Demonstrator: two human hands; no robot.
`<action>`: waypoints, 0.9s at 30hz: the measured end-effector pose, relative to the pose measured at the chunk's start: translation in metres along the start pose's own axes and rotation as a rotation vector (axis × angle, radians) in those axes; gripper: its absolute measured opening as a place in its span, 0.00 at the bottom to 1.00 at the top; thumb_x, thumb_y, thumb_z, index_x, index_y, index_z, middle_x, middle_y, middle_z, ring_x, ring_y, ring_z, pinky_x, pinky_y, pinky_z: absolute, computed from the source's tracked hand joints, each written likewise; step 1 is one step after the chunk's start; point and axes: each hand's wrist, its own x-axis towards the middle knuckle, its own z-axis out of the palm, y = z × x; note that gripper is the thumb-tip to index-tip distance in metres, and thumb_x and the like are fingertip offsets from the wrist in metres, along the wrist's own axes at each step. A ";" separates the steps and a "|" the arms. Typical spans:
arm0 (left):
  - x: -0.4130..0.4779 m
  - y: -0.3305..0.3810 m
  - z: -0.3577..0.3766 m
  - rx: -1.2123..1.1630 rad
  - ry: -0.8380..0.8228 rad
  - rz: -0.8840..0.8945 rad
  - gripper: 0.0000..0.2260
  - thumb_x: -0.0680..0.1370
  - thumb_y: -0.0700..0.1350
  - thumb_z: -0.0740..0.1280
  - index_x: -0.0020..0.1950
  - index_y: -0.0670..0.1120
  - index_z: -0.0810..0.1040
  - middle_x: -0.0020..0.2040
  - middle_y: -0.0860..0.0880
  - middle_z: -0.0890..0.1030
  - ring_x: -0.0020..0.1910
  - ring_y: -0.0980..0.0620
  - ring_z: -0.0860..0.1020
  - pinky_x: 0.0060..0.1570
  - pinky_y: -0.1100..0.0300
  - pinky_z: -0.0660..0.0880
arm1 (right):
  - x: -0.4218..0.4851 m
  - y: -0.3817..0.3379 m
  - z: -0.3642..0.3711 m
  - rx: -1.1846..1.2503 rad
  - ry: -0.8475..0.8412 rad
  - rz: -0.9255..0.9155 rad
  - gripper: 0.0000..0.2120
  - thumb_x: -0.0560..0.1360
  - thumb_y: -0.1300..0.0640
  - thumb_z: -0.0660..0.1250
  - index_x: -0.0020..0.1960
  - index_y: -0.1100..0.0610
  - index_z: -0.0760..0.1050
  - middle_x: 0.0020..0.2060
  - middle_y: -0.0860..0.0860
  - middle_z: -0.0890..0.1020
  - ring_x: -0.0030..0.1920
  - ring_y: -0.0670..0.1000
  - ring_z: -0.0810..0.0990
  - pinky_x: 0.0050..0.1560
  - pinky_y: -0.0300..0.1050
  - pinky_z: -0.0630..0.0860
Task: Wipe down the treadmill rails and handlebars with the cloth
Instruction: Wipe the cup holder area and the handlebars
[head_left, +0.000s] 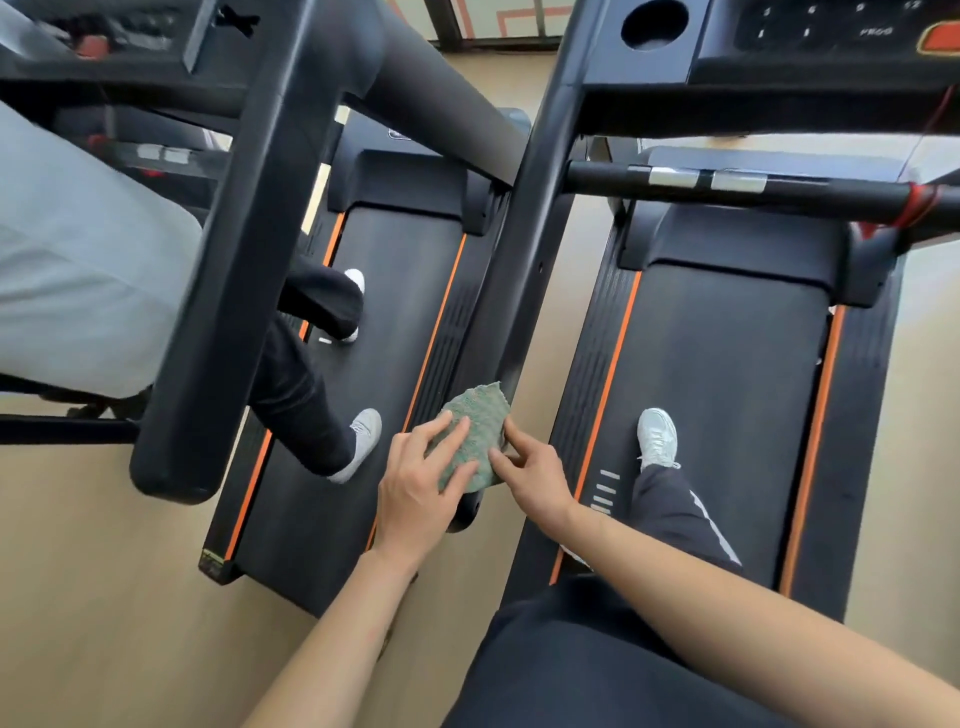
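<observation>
Though half-hidden, cloth (475, 415) on handrail (498, 312).

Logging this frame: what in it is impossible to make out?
Head view: rail surface beneath the cloth, covered by cloth and left hand.
Head view: whether the right hand pinches the cloth or only touches it; the contact lies under its fingers.
Head view: console labels, blurred and cut by the top edge.
</observation>
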 end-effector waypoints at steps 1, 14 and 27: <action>-0.007 -0.002 -0.001 0.002 0.002 -0.001 0.24 0.76 0.48 0.75 0.72 0.52 0.77 0.68 0.53 0.76 0.60 0.49 0.73 0.49 0.54 0.79 | -0.006 0.002 0.003 0.005 -0.005 0.007 0.27 0.81 0.56 0.67 0.78 0.50 0.64 0.58 0.46 0.84 0.55 0.46 0.85 0.59 0.47 0.81; -0.083 0.010 0.014 -0.138 0.237 -0.151 0.09 0.75 0.40 0.76 0.55 0.44 0.85 0.51 0.51 0.81 0.47 0.54 0.81 0.44 0.55 0.80 | -0.054 -0.024 0.011 0.297 -0.294 0.599 0.17 0.74 0.47 0.70 0.61 0.51 0.81 0.56 0.56 0.85 0.53 0.56 0.85 0.56 0.57 0.81; -0.053 0.003 0.003 -0.345 0.246 -0.430 0.15 0.78 0.49 0.67 0.64 0.50 0.81 0.55 0.57 0.77 0.52 0.53 0.79 0.50 0.47 0.81 | -0.013 0.002 -0.036 0.307 0.087 0.686 0.09 0.81 0.54 0.67 0.60 0.55 0.76 0.64 0.56 0.73 0.58 0.60 0.76 0.50 0.61 0.83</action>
